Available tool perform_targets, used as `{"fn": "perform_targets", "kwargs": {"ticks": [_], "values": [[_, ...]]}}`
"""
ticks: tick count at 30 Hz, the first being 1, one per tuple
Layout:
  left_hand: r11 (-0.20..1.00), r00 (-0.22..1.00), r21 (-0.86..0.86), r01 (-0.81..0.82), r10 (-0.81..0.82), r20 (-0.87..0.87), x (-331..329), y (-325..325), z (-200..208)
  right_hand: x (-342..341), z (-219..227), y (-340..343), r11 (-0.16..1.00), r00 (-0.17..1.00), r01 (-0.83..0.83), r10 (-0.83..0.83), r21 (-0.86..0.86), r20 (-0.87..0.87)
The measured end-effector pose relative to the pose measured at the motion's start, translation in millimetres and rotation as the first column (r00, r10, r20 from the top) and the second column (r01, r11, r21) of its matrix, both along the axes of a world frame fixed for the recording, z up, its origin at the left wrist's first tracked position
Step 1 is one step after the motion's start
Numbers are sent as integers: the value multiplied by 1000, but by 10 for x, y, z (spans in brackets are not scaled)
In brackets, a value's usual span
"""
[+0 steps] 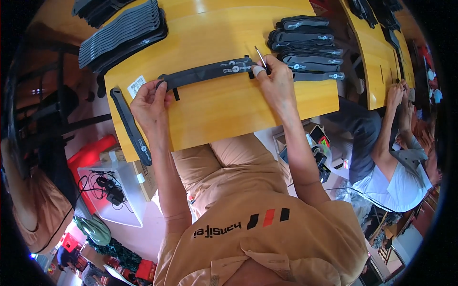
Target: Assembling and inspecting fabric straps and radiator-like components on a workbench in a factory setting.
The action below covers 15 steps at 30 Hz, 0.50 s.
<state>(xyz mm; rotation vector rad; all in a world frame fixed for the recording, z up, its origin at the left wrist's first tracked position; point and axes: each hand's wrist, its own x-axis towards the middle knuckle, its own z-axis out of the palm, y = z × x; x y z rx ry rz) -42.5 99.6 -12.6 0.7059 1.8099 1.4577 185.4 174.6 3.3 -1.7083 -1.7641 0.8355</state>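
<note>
A black fabric strap (205,72) with white print lies flat across the yellow table in front of me. My left hand (152,101) is closed on its left end, thumb and fingers pinching it beside a short dark mark or tab. At the other end, my right hand (276,82) grips a slim tool (260,56) with a shiny metal shaft, pointing up and away. Its fingers also touch the strap's right end; a pale band wraps one finger. The tool's exact kind is unclear, as my fingers cover its lower part.
Stacked black straps (305,45) lie at the table's right, with another pile (124,35) at the far left. A single strap (130,126) rests along the left edge near a white label (137,86). A clear bin (133,205) holds cables below. Other people work on both sides.
</note>
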Motion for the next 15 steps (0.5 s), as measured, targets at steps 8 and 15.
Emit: {"fn": "perform_targets", "kwargs": {"ticks": [8, 15], "values": [[997, 997, 24, -69, 70, -16, -24, 27, -159, -45, -20, 50, 998, 999, 26, -24, -59, 24], [995, 995, 58, -84, 81, 52, -40, 61, -156, -48, -81, 64, 999, 999, 28, -28, -37, 24]]}}
